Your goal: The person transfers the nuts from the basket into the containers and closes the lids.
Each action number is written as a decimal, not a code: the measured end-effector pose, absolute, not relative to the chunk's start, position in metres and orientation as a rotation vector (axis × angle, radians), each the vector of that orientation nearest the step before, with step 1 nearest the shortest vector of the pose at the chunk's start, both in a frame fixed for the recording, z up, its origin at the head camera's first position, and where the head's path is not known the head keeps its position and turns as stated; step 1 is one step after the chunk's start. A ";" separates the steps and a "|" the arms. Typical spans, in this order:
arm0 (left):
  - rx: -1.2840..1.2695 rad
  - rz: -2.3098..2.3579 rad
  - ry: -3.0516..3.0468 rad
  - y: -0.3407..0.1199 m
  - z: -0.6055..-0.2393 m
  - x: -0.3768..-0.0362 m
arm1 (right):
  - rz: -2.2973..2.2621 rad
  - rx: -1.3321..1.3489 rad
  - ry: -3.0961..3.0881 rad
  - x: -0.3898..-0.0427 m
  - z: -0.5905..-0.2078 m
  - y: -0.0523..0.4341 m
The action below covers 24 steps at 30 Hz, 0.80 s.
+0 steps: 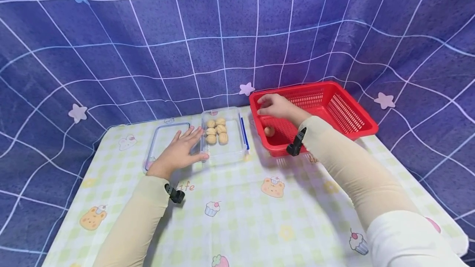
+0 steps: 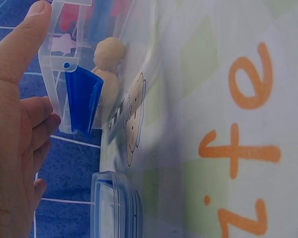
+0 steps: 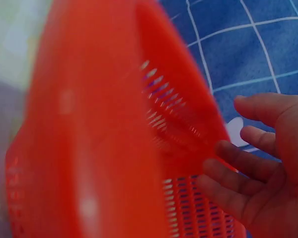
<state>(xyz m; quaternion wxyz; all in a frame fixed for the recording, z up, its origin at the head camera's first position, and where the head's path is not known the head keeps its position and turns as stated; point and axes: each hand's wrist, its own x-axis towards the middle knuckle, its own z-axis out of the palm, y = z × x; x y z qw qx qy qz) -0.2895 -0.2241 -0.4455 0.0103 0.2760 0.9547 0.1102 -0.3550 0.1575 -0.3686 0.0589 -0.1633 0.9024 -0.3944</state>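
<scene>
My left hand [image 1: 182,149] lies flat on the table with straight fingers, its thumb against the near wall of a clear plastic box [image 1: 237,151] that holds several pale walnut-like balls [image 1: 217,131]. In the left wrist view the left hand [image 2: 15,124] sits beside the box's blue clasp [image 2: 82,101], with one ball [image 2: 109,52] behind it. My right hand [image 1: 272,106] hovers over the left rear corner of a red basket [image 1: 349,114], fingers loosely bent and empty. A single brown ball [image 1: 269,131] lies in the basket. The right wrist view shows the relaxed right hand [image 3: 258,168] at the basket wall [image 3: 89,124].
The box's clear lid [image 1: 163,143] lies flat left of the box, partly under my left hand, and shows as the lid [image 2: 114,203] in the left wrist view. A checked tablecloth with cartoon prints [image 1: 237,213] covers the table. A blue grid curtain [image 1: 222,32] hangs behind.
</scene>
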 end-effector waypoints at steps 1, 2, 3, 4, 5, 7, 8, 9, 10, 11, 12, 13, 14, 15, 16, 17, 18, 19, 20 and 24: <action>0.861 0.342 2.982 -0.224 -0.446 -0.290 | -1.188 -0.486 2.711 -0.355 -0.370 0.160; 0.863 0.345 2.984 -0.224 -0.445 -0.289 | -1.178 -0.477 2.698 -0.354 -0.372 0.162; 0.864 0.346 2.985 -0.224 -0.445 -0.289 | -1.167 -0.469 2.688 -0.354 -0.373 0.163; 0.868 0.346 2.987 -0.224 -0.445 -0.289 | -1.163 -0.459 2.675 -0.354 -0.375 0.165; 0.871 0.347 2.987 -0.224 -0.445 -0.289 | -1.149 -0.454 2.670 -0.355 -0.377 0.167; 0.872 0.356 2.986 -0.224 -0.445 -0.289 | -1.135 -0.451 2.654 -0.356 -0.381 0.171; 0.871 0.359 2.985 -0.224 -0.445 -0.289 | -1.129 -0.450 2.645 -0.357 -0.383 0.172; 0.867 0.359 2.983 -0.224 -0.445 -0.289 | -1.125 -0.448 2.633 -0.358 -0.385 0.174; 0.866 0.357 2.982 -0.224 -0.445 -0.289 | -1.123 -0.442 2.623 -0.358 -0.388 0.176; 0.867 0.353 2.984 -0.224 -0.446 -0.290 | -1.119 -0.437 2.612 -0.359 -0.390 0.178; 0.870 0.353 2.984 -0.224 -0.446 -0.290 | -1.119 -0.432 2.598 -0.359 -0.392 0.180; 0.871 0.354 2.985 -0.224 -0.446 -0.290 | -1.120 -0.428 2.584 -0.359 -0.394 0.181; 0.872 0.356 2.986 -0.225 -0.446 -0.290 | -1.117 -0.428 2.572 -0.359 -0.396 0.181; 0.873 0.355 2.989 -0.225 -0.446 -0.289 | -1.109 -0.437 2.569 -0.359 -0.398 0.182; 0.877 0.359 2.990 -0.225 -0.446 -0.289 | -1.099 -0.444 2.562 -0.359 -0.400 0.182; 0.882 0.364 2.992 -0.225 -0.446 -0.289 | -1.092 -0.453 2.554 -0.359 -0.401 0.182; 0.885 0.369 2.991 -0.225 -0.446 -0.289 | -1.075 -0.467 2.550 -0.358 -0.402 0.181; 0.885 0.371 2.991 -0.225 -0.446 -0.289 | -1.058 -0.478 2.545 -0.358 -0.404 0.181; 0.885 0.371 2.991 -0.225 -0.446 -0.289 | -1.033 -0.494 2.541 -0.358 -0.405 0.180; 0.887 0.367 2.990 -0.226 -0.447 -0.290 | -0.915 -0.521 2.547 -0.358 -0.410 0.179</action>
